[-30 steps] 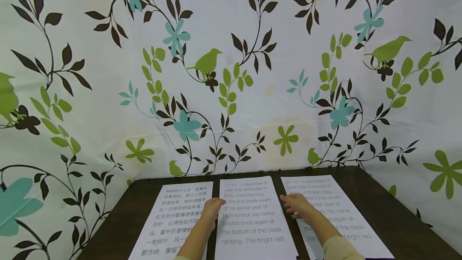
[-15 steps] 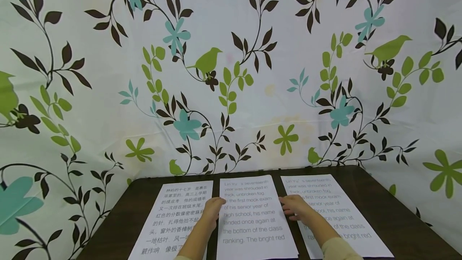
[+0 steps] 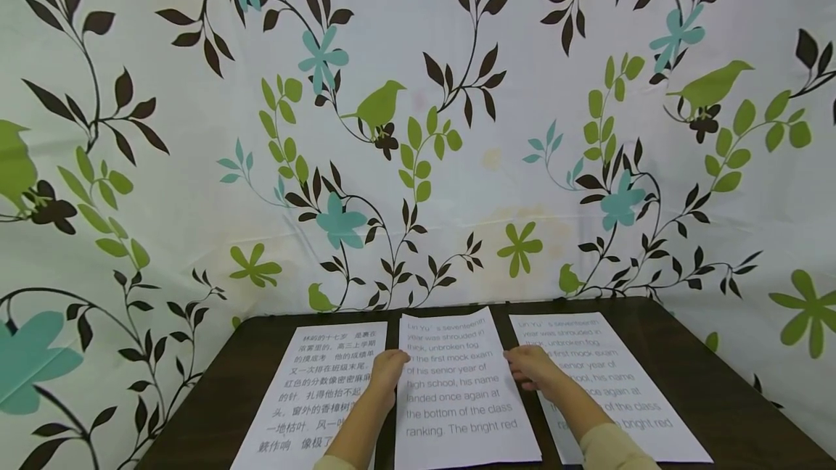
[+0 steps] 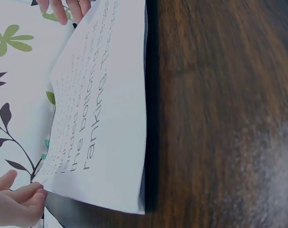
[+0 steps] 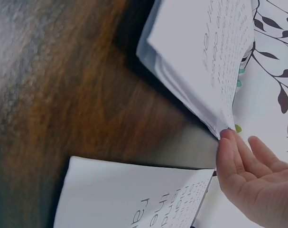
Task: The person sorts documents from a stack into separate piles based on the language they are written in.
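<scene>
Plainly best handled by both long edges at once: the middle sheet (image 3: pixel 464 397), at the centre of the table (image 3: pixel 225 383), bowed along its top edge and, judging by the dark gap beneath in the left wrist view, probably partly raised. Held on the left edge in a pinch by the fingers of the left hand (image 3: pixel 388 372), on the right edge in a similar pinch by the fingers of the right hand (image 3: pixel 535 370). Lift both sides evenly, pinch lightly to avoid creases, and draw gently outward to ease the bow. Watch for loose layers, seemingly more than one along the edge in the right wrist view. Readable in print: "shrouded in thick, unbroken fog", lower down "The bright red". Just beside on the left, a Chinese sheet (image 3: pixel 313 383), part hidden, with "十七岁" legible. On the right, another English sheet (image 3: pixel 620 383), apparently with identical wording, also part covered. Beyond the table, a patterned cloth (image 3: pixel 444 238) of birds and leaves, without lettering. No brand or label visible anywhere.
</scene>
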A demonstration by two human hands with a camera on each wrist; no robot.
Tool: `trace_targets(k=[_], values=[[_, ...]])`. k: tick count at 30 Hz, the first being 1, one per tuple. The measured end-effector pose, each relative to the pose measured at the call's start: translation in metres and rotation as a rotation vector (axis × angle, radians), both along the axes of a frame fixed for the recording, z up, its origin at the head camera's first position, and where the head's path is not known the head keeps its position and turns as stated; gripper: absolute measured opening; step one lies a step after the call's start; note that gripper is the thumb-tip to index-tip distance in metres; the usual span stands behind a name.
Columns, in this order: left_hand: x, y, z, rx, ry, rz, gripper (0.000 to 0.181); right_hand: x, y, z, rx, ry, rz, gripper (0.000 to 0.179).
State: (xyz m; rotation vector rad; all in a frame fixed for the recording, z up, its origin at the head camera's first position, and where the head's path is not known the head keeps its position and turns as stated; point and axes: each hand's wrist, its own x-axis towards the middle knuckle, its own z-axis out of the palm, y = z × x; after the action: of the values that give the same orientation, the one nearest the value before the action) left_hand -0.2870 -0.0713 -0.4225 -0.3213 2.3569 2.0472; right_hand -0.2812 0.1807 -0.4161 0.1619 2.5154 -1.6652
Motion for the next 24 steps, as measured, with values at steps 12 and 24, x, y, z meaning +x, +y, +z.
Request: trace_targets(k=[12,24], values=[[0.001,0.001,-0.008,0.120,0.016,0.052,0.044,-0.001,0.003,-0.009,-0.205,0.003,-0.123,0.044],[0.004,0.001,-0.029,-0.019,0.061,-0.022,0.037,0.003,0.003,-0.023,-0.169,-0.024,-0.100,0.038]])
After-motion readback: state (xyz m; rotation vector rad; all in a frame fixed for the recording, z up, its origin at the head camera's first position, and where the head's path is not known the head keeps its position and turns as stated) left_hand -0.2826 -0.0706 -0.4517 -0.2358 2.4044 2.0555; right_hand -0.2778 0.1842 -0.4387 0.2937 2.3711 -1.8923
